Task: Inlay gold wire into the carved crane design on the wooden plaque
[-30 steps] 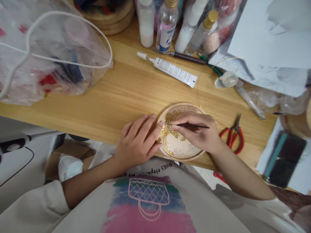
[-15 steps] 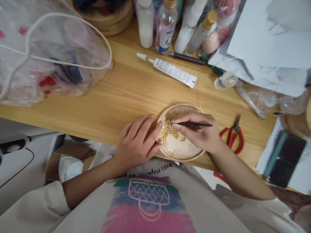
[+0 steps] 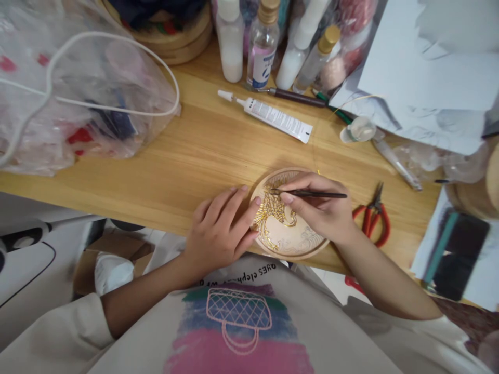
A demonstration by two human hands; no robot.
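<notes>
A round wooden disc [image 3: 304, 244] with a raised rim lies at the table's front edge. Gold wire lines [image 3: 275, 210] cover its left and upper part, and grey drawn lines show at its lower right. My right hand [image 3: 322, 208] rests over the disc's right side, closed around slim black tweezers [image 3: 315, 194]. Their tip touches or hovers just above the gold pattern; I cannot tell which. My left hand [image 3: 220, 228] lies flat with fingers spread, index fingertip and thumb at the disc's left rim.
Red-handled pliers [image 3: 372, 218] lie right of the disc. Behind it are a white glue tube [image 3: 276, 119], a dark-handled tool [image 3: 298, 97] and several bottles [image 3: 260, 57]. A plastic bag [image 3: 128, 114] with a white cable fills the left; papers [image 3: 424, 67] and a phone [image 3: 460, 257] lie right.
My right hand has shifted slightly right, and the tweezers' tip sits a little higher on the gold pattern. My left hand stays in place at the rim. The view has moved slightly.
</notes>
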